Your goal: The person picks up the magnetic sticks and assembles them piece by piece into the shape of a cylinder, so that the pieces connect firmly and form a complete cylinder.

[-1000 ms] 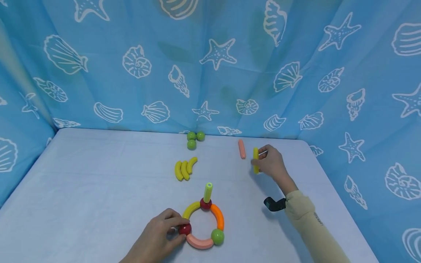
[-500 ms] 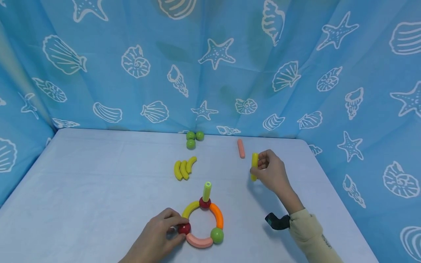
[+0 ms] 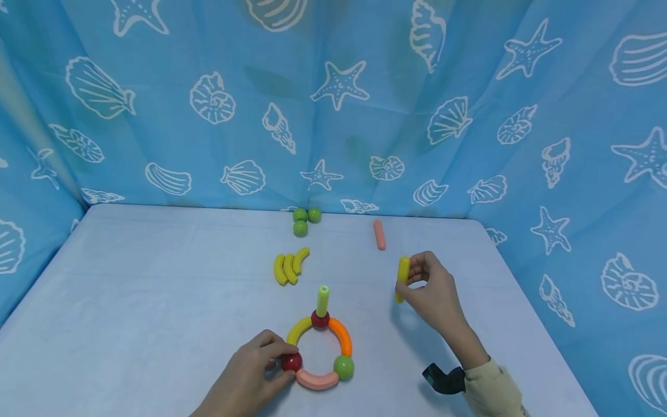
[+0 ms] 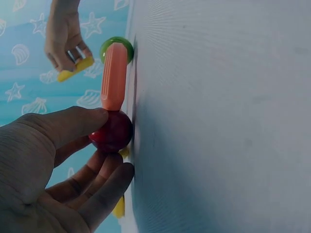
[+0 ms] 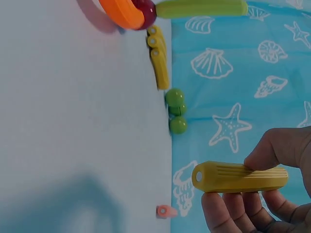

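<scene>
In the head view my left hand point(image 3: 252, 370) pinches a dark red ball point(image 4: 115, 133) between thumb and fingers. The ball is part of a ring on the table, with a yellow curved piece point(image 3: 297, 332), another dark red ball point(image 3: 316, 322), an orange curved piece point(image 3: 341, 337), a green ball point(image 3: 344, 368) and a pink curved piece point(image 3: 316, 380). A lime-green stick point(image 3: 323, 302) stands upright on the far red ball. To the right, my right hand point(image 3: 432, 295) holds a yellow stick point(image 5: 238, 177) above the table, thumb on one side and fingers on the other.
Beyond the ring lie several yellow curved pieces point(image 3: 289, 269) side by side. Green balls point(image 3: 300, 228) are grouped near the table's far edge. A pink stick point(image 3: 380, 234) lies at the back right. Blue shell-patterned cloth point(image 3: 208, 145) hangs behind the white table point(image 3: 156, 301).
My right hand has come nearer and lower in the head view, carrying the yellow stick toward the ring's level. My left hand stays at the red ball. The view shifts slightly.
</scene>
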A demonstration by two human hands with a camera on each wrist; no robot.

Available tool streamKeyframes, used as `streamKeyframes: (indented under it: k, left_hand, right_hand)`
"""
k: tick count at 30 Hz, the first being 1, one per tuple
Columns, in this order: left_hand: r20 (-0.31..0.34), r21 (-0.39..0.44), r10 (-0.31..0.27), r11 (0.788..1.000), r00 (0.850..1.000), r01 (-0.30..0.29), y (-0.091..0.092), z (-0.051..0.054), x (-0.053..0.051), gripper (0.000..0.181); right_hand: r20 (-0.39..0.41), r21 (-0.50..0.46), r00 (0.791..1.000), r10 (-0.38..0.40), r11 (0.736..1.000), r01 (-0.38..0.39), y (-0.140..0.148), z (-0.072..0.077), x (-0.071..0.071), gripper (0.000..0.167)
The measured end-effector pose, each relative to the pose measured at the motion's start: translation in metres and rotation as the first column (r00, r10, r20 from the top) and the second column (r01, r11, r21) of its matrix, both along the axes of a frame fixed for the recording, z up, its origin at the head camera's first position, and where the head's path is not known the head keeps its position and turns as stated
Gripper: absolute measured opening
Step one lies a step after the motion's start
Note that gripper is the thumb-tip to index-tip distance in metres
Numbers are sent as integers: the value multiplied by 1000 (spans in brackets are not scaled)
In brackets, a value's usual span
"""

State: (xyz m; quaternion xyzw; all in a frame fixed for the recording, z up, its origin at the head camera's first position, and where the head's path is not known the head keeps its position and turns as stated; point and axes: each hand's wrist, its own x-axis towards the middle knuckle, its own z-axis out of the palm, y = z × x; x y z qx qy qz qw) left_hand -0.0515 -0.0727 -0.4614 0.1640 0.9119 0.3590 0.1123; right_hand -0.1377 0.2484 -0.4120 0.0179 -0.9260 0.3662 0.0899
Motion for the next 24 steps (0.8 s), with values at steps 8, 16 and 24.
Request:
streamKeyframes:
  k: [8, 16, 24]
  left_hand:
    - [-20, 11, 3, 1000, 1000, -3, 2, 0, 1, 29]
    - [-8, 12, -1, 1000, 1000, 1, 2, -1, 1, 29]
    - [-6, 4, 7, 1000, 1000, -7, 2, -2, 1, 33]
  right_hand:
    - [-30, -69, 999, 25, 997, -27, -8, -8, 21, 39]
    - [-121, -140, 989, 84, 985, -101, -21, -17, 44, 43]
    - [-164, -225, 979, 120, 962, -155, -35, -21, 71, 45]
